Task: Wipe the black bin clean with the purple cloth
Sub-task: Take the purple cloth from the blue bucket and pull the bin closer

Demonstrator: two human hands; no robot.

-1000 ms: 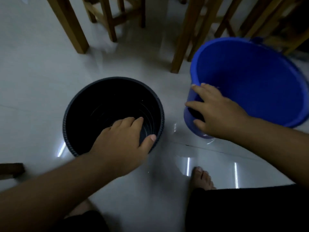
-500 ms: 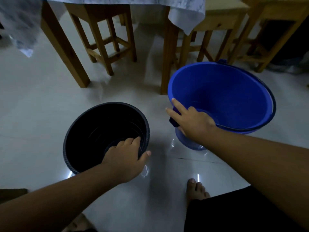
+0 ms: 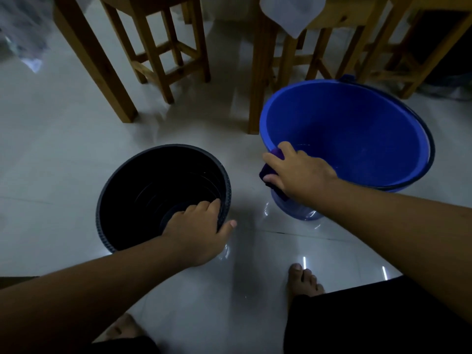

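Note:
The black bin (image 3: 143, 180) stands upright on the pale tiled floor, left of centre. My left hand (image 3: 196, 233) grips its near right rim, fingers inside and thumb outside. The purple cloth (image 3: 268, 173) hangs over the near left rim of the blue bucket (image 3: 357, 139). My right hand (image 3: 298, 172) lies on the cloth with its fingers closed around it. Most of the cloth is hidden under that hand.
Wooden table legs (image 3: 94, 60) and stools (image 3: 158, 47) stand close behind both containers. A white tablecloth corner (image 3: 291, 11) hangs down at the top. My bare feet (image 3: 304, 279) rest on the floor near the bottom, beside dark shorts (image 3: 370, 320).
The camera view shifted and tilted, so the bin and bucket sit differently in frame. My right hand's fingers closed down onto the purple cloth at the bucket rim. My left hand kept its hold on the bin.

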